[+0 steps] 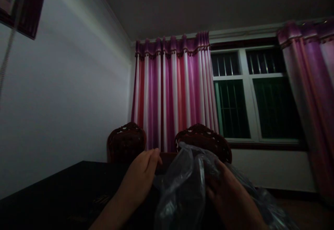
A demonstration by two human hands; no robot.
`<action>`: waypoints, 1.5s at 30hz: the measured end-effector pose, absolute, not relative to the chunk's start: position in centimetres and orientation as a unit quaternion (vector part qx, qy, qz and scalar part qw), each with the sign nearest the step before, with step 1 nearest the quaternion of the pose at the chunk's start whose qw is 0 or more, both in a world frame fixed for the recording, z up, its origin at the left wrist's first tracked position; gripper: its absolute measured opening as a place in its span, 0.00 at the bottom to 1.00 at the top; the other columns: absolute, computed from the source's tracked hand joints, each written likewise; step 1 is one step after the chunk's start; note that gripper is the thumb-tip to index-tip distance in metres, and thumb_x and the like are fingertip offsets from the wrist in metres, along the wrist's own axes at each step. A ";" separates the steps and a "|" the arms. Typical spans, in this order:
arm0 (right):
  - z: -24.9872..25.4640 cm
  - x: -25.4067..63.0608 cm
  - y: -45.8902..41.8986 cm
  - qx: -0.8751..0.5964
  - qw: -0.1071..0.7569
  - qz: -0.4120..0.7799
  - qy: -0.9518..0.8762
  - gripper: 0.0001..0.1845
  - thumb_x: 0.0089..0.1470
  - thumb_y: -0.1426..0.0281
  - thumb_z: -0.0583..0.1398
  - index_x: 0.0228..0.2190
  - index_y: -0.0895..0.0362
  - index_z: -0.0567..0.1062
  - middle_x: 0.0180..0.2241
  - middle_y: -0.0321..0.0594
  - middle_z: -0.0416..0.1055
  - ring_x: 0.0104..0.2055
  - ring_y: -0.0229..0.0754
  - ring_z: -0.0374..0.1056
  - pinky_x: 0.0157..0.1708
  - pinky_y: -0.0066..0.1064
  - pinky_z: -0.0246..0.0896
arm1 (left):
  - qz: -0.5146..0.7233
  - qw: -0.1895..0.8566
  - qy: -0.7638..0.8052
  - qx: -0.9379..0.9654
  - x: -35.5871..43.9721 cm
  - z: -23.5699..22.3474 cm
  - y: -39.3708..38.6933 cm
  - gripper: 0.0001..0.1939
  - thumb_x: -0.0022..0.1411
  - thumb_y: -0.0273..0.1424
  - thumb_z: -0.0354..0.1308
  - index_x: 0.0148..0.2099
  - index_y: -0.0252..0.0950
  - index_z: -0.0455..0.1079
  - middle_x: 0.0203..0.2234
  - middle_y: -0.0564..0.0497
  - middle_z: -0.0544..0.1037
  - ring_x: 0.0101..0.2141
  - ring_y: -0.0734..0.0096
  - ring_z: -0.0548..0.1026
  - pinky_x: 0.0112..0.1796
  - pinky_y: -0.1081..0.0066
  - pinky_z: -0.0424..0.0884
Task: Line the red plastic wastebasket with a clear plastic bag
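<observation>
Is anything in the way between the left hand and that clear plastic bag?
Nothing visible stands between the left hand and the clear plastic bag; it's too dark to tell whether they touch. The right hand is at the bag's opposite side, not between them.

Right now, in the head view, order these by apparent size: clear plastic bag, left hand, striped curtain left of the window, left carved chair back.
1. Striped curtain
2. Clear plastic bag
3. Left carved chair back and left hand: too alike to rank; the hand is nearer the camera.
</observation>
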State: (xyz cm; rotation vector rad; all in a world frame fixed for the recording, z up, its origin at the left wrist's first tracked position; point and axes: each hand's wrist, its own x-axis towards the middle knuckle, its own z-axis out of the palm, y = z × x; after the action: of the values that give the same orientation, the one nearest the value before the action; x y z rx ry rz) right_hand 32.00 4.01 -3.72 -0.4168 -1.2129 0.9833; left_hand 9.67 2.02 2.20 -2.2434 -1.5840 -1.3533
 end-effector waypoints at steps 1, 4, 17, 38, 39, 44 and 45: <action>-3.8 31.4 4.2 -0.174 0.679 0.466 -0.540 0.28 0.58 0.51 0.53 0.55 0.49 0.66 0.53 0.49 0.71 0.50 0.56 0.72 0.45 0.51 0.69 | -0.458 -0.002 -0.504 -0.732 10.2 2.1 0.8 0.26 0.70 0.44 0.29 0.31 0.40 0.64 0.30 0.51 0.73 0.35 0.65 0.72 0.39 0.66 0.64; -4.3 30.3 4.9 -0.146 0.659 0.528 -0.516 0.29 0.56 0.50 0.56 0.56 0.48 0.62 0.54 0.47 0.70 0.47 0.53 0.73 0.40 0.44 0.70 | -0.420 -0.015 -0.516 -0.746 11.2 1.5 -1.6 0.19 0.65 0.49 0.46 0.31 0.40 0.63 0.31 0.52 0.72 0.34 0.64 0.70 0.35 0.66 0.61; -3.6 29.1 2.4 -0.278 0.728 0.427 -0.458 0.53 0.40 0.59 0.70 0.60 0.46 0.48 0.53 0.47 0.68 0.47 0.51 0.72 0.42 0.41 0.70 | -0.468 -0.042 -0.490 -0.734 8.3 0.2 -1.4 0.14 0.67 0.40 0.48 0.31 0.40 0.65 0.31 0.55 0.69 0.34 0.70 0.69 0.36 0.71 0.63; -11.0 33.4 11.3 -0.199 0.497 0.656 -0.531 0.25 0.42 0.72 0.69 0.45 0.54 0.74 0.44 0.42 0.77 0.47 0.47 0.72 0.51 0.39 0.61 | -0.671 -0.571 -0.357 -0.309 -0.1 -10.9 3.7 0.02 0.55 0.24 0.63 0.30 0.34 0.76 0.23 0.50 0.80 0.25 0.67 0.77 0.29 0.71 0.74; -11.1 33.9 11.4 -0.193 0.488 0.654 -0.544 0.25 0.43 0.70 0.69 0.46 0.54 0.74 0.45 0.43 0.76 0.48 0.48 0.71 0.51 0.39 0.60 | -0.666 -0.559 -0.362 -0.336 -0.5 -11.2 4.0 0.01 0.54 0.27 0.64 0.31 0.35 0.76 0.26 0.49 0.81 0.29 0.63 0.79 0.32 0.69 0.75; -9.4 37.5 10.5 -0.266 0.581 0.515 -0.572 0.37 0.47 0.56 0.66 0.57 0.47 0.63 0.59 0.45 0.64 0.60 0.54 0.60 0.58 0.48 0.53 | -0.685 -0.478 -0.402 -0.376 -3.7 -8.8 5.9 0.11 0.57 0.40 0.61 0.36 0.38 0.77 0.35 0.45 0.82 0.39 0.57 0.78 0.38 0.65 0.73; -8.7 37.8 10.1 -0.302 0.616 0.451 -0.570 0.38 0.46 0.54 0.66 0.57 0.44 0.61 0.61 0.44 0.61 0.62 0.55 0.56 0.59 0.49 0.51 | -0.685 -0.463 -0.414 -0.381 -4.3 -7.8 6.5 0.14 0.59 0.42 0.59 0.37 0.37 0.77 0.35 0.46 0.82 0.39 0.59 0.78 0.38 0.67 0.72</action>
State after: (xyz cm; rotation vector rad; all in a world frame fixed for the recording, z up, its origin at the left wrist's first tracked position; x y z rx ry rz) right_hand 37.80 10.13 -8.68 -0.6964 -1.3131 1.0387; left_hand -4.33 6.54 -7.76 -1.7651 -1.9164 -3.1718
